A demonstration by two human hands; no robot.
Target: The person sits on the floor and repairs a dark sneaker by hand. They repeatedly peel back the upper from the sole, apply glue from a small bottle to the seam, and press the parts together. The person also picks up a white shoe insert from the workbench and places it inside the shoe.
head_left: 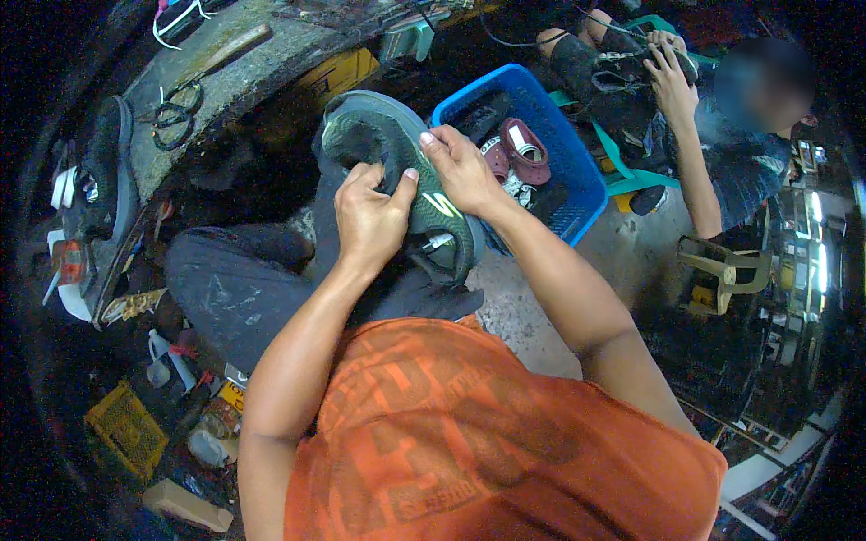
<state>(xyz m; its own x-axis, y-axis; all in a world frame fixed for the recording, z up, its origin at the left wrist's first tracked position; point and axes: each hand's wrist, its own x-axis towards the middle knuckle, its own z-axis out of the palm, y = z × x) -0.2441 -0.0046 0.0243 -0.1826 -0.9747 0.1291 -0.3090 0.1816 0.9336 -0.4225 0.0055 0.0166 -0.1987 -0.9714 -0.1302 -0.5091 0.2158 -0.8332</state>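
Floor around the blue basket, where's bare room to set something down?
Bare floor shows between the right forearm, orange shirt and sneaker; another patch lies between the blue basket and beige stool. Inside, the basket is crowded with maroon clogs.

Worn grey bench: wooden piece, looped black cord, dark shoe. Grey floor: blue basket.

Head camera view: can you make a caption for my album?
Left hand and right hand hold a dark shoe near a blue basket.

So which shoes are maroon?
The pair in the blue basket; the shoe held by the left hand and right hand is dark, as is the far-left shoe.
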